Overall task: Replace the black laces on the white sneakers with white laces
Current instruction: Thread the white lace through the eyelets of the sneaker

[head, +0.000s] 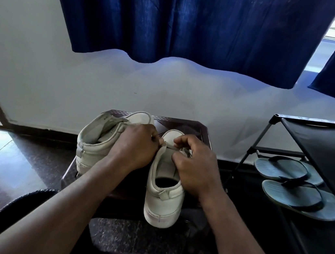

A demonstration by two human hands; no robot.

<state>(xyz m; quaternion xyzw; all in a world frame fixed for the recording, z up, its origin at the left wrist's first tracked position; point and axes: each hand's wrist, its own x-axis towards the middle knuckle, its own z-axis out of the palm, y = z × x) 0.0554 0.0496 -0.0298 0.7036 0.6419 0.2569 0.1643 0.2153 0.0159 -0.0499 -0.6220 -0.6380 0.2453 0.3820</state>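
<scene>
Two white sneakers stand on a dark brown stool (200, 129), heels toward me. The right sneaker (163, 203) sits at the stool's front edge, with its heel overhanging. The left sneaker (94, 138) leans beside it, open-mouthed. My left hand (134, 146) is curled over the eyelet area of the right sneaker and pinches something white at its left flap. My right hand (195, 169) is curled over the right flap, fingertips pinching there. Both hands hide the eyelets; what they pinch looks like a white lace but is mostly covered. No black lace is visible.
A black metal shoe rack (318, 142) stands to the right, with a pair of blue-grey flip-flops (295, 186) on its lower shelf. A white wall and dark blue curtains (176, 21) lie behind the stool. A dark ribbed object (15, 205) sits at lower left.
</scene>
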